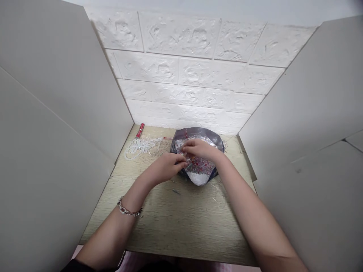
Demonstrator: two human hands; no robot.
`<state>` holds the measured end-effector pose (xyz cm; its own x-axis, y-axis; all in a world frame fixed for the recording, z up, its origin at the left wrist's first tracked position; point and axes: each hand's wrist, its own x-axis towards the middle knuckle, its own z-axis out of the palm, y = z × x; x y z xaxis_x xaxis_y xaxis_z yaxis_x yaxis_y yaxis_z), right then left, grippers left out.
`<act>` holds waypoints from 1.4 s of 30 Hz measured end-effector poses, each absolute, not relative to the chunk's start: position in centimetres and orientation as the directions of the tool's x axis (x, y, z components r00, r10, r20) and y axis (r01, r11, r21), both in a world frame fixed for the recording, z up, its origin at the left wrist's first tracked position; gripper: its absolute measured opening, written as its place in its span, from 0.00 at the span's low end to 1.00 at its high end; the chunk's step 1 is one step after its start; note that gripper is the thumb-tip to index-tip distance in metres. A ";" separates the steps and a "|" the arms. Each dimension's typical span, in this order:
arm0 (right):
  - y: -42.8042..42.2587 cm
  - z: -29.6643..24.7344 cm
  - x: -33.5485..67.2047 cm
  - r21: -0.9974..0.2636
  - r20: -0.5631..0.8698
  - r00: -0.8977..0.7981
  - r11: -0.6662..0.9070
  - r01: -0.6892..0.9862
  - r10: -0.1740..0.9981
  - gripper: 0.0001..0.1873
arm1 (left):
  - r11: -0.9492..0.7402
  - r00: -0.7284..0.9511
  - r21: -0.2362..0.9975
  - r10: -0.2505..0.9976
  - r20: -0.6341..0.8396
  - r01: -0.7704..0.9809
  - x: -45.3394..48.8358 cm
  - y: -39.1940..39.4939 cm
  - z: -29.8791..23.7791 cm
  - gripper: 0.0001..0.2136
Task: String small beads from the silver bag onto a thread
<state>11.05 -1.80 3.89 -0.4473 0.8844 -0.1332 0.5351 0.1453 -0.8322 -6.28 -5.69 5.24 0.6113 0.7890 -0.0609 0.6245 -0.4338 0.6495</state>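
A dark, shiny tray heaped with small red, pink and white beads sits at the far middle of the wooden desk. My left hand rests at the tray's left edge, fingers curled in a pinch over the beads. My right hand lies over the tray, its fingertips pressed together close to the left hand's. What the fingers pinch is too small to make out. A chain bracelet circles my left wrist.
A strand of white beads lies coiled at the desk's far left, with a small red tube beside it. A tiny dark piece lies on the desk. White boards wall in both sides; a white brick-pattern wall stands behind.
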 end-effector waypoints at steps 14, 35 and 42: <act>-3.0 5.2 10.5 -0.328 -0.461 -0.355 0.216 0.920 0.813 0.13 | -0.343 0.637 0.626 0.697 -0.330 0.700 -6.8 -6.0 6.4 0.15; -3.6 5.1 9.9 -0.230 -0.444 -0.324 0.244 0.942 0.835 0.14 | -0.346 0.641 0.675 0.726 -0.247 0.652 -6.6 -6.0 5.9 0.14; -3.5 4.8 10.2 -0.247 -0.420 -0.322 0.234 0.940 0.849 0.13 | -0.349 0.636 0.665 0.731 -0.248 0.661 -6.5 -6.0 6.1 0.13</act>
